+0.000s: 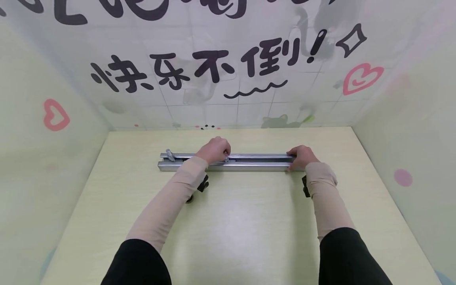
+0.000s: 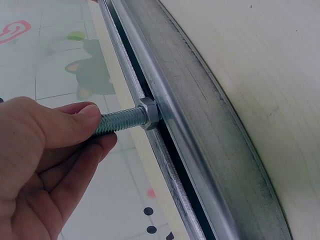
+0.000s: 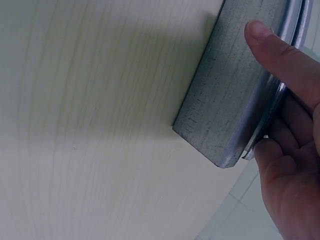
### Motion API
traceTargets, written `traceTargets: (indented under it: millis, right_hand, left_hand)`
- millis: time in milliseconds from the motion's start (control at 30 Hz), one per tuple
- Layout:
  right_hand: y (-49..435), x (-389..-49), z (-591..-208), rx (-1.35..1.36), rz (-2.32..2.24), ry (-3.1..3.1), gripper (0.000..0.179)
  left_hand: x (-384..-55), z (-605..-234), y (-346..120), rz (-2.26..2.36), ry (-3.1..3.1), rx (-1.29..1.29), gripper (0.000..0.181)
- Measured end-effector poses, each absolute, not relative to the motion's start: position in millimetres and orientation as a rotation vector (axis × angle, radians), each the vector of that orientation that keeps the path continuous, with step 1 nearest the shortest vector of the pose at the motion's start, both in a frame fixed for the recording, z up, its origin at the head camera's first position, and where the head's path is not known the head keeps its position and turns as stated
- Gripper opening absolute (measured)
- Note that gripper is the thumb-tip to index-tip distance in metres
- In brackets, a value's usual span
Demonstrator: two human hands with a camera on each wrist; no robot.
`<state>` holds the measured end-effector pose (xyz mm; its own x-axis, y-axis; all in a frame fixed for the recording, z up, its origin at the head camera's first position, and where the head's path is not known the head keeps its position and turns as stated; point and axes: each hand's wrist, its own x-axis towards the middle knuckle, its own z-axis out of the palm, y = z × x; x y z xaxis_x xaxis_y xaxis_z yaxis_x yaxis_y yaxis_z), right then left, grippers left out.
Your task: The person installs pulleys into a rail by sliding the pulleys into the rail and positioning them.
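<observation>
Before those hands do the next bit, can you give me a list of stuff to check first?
1. Is the metal rail lying on the table? Ok.
2. Is the right hand holding the rail? Ok, near its right end.
3. Is the left hand holding the bolt? Ok, thumb and fingers pinch its threaded part.
4. Is the nut at the slot? Ok, it sits at the slot's edges.
5. Is the bolt fixed to something inside the slot? Cannot tell, that part is hidden.
6. Is the second bolt, near the rail's left end, tight? Cannot tell.
</observation>
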<state>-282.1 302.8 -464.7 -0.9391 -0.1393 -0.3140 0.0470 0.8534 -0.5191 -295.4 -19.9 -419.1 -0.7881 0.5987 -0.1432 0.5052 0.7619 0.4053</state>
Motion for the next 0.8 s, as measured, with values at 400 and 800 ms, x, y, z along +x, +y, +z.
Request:
traceTargets:
  millis: [400,800]
  right_hand:
    - [295,-277,-460,-0.059,-0.787,2.675,0.068]
    - [297,-274,-458,-0.086,-0.757,2.702,0.068]
  left_hand:
    - [-294,-422,-29,0.554,2.627,0.874,0.022]
    - [-278,-401,-92,0.713,2.7,0.808,0.045]
